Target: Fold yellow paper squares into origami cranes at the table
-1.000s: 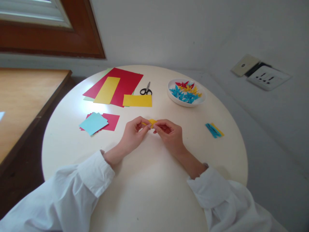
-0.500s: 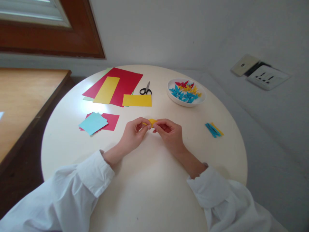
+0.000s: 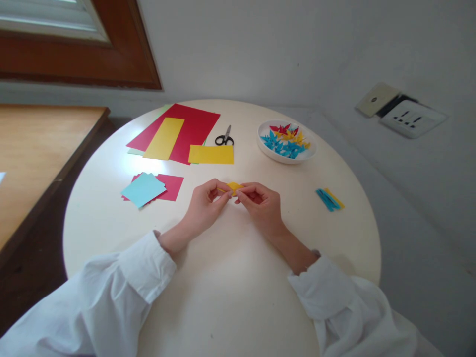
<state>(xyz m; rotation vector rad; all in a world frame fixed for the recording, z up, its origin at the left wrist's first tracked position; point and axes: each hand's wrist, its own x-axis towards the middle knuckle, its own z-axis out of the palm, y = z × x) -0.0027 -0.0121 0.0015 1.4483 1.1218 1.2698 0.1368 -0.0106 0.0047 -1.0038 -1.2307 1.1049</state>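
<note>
Between my two hands, over the middle of the round table, is a small folded piece of yellow paper (image 3: pixel 234 186). My left hand (image 3: pixel 208 203) pinches its left side between thumb and fingers. On the other side my right hand (image 3: pixel 262 206) grips it the same way, fingertips close to those of the left. Fingers cover much of the paper, so its full shape is hidden. Beyond the hands lie a yellow paper strip (image 3: pixel 211 154) and black-handled scissors (image 3: pixel 224 139).
A white dish (image 3: pixel 288 160) of red, yellow and blue folded paper shapes stands at the back right. Thin blue and yellow strips (image 3: pixel 329 200) lie right. Light-blue squares (image 3: pixel 144 190) rest on pink paper at left, with large red sheets (image 3: pixel 195 121) behind. The white table (image 3: pixel 223 297) has a rounded edge.
The yellow paper shows slightly more between the fingertips, its upper edge now more pointed. Both hands keep almost the same position and hold.
</note>
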